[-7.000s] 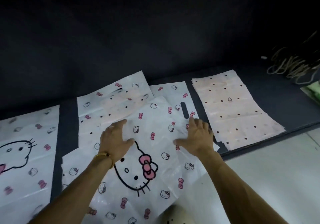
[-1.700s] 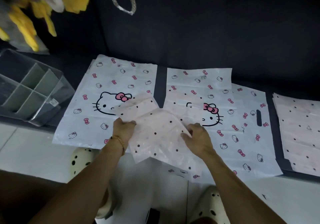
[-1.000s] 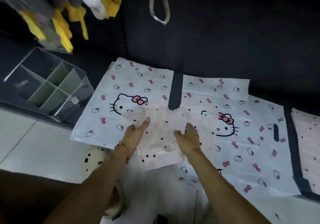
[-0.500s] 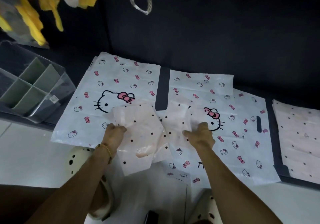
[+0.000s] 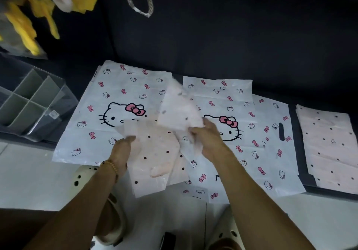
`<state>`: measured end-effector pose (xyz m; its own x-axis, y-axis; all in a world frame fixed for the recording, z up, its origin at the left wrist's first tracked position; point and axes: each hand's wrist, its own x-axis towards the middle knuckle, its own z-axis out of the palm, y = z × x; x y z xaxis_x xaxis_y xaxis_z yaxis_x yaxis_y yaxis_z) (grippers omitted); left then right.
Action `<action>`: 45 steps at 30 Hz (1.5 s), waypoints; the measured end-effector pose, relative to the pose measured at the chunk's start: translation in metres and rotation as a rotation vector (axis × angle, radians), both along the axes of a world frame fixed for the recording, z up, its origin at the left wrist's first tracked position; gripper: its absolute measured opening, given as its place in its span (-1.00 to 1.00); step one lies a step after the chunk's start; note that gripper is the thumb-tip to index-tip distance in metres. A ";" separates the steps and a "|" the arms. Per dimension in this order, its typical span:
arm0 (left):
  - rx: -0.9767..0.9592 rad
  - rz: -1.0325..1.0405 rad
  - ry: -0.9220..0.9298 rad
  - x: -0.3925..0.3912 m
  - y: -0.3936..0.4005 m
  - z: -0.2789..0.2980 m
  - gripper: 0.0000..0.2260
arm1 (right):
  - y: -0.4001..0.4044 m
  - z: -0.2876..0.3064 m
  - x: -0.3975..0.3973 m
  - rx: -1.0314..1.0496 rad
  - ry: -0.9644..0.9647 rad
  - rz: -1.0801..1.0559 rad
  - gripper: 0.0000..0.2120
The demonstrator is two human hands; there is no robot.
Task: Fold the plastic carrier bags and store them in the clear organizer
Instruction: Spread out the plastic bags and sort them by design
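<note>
While both hands work over the front lip of the dark mat, a pale pink plastic carrier bag with dark dots hangs between them, half off that edge and over the pale floor. The left hand grips the bag's left side, fingers curled under the film and thumb on top. The right hand pinches the other side and holds one flap raised and tilted, blurred, so its upper corner rises over the gap between two flat bags.

Those two are white plastic carrier bags printed with cat faces and pink bows: one to the left, one to the right; the right one overlaps another of its kind and overhangs the mat's front edge. A narrow strip of bare mat separates them. Well to the right, past another dark strip, lies a flat pale pink dotted bag, cut by the frame edge.

The clear plastic organizer with grey dividers stands at the far left, just beside the left white bag's edge, its compartments showing no bags.

Above hang yellow and white cloths and a braided loop of pale cord.
</note>
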<state>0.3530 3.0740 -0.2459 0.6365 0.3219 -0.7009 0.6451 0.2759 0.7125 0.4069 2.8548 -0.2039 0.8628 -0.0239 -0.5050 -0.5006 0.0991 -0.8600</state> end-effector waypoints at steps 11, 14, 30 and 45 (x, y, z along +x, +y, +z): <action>0.163 -0.084 -0.115 -0.002 0.007 -0.009 -0.81 | 0.016 -0.048 -0.012 -1.146 -0.513 0.375 -0.71; 0.178 -0.034 -0.097 -0.002 0.021 -0.009 -0.83 | 0.005 -0.064 0.002 -1.265 -0.526 0.778 -0.57; -0.061 -0.354 -0.182 0.054 -0.033 0.009 -0.79 | -0.098 -0.058 -0.011 -1.299 -0.381 0.508 -0.75; 1.185 -0.837 -0.562 0.086 -0.095 -0.026 -0.52 | -0.063 -0.067 0.025 -1.175 -0.566 0.741 -0.57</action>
